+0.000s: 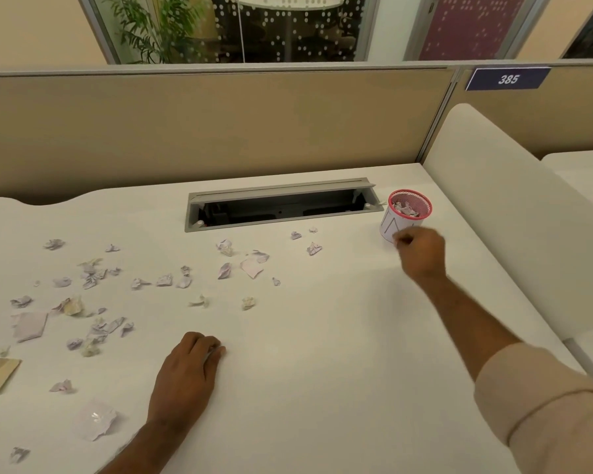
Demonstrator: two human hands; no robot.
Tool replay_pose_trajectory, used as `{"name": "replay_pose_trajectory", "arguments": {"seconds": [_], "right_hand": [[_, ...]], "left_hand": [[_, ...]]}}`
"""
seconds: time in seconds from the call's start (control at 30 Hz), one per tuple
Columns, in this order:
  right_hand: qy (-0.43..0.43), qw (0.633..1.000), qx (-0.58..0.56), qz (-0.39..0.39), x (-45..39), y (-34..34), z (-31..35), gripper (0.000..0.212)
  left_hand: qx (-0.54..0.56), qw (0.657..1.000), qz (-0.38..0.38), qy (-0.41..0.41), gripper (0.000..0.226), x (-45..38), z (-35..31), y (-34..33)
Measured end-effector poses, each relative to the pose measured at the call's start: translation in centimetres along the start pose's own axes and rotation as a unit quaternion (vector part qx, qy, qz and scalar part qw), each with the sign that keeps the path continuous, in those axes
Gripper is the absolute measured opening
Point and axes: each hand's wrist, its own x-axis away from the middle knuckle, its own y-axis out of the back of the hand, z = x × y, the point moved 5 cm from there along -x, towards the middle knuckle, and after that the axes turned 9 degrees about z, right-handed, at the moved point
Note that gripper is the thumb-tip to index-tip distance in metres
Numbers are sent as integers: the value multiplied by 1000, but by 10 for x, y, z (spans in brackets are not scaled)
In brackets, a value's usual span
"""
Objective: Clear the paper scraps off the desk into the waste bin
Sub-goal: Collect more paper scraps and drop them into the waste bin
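Your bench (322,336) was strewn with paper scraps (93,275) from nine to twelve o'clock, well apart from the waste bin (406,217) at one o'clock, so each long carry risked a dropped piece. That small, light-looking bin already held a few crumpled scraps; a knock from your right hand (421,253), just beside its wall, fingers curled, holding what I couldn't tell, might tip it. Your left hand (189,367) rested at six o'clock, fingers together, seemingly covering a scrap.
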Motion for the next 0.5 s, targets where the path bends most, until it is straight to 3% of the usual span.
{"name": "replay_pose_trajectory", "arguments": {"seconds": [0.17,0.3,0.5], "right_hand": [[-50,990,-97,-92,-58,40,-1,18],[-64,991,-89,-76,-81,40,-5,19],[-55,984,-128,-114,-55,28,-8,23]], "left_hand": [[-9,999,-19,31,6,4,2,0],[-22,999,-28,36,7,5,2,0],[-4,996,-29,79,9,7,4,1]]}}
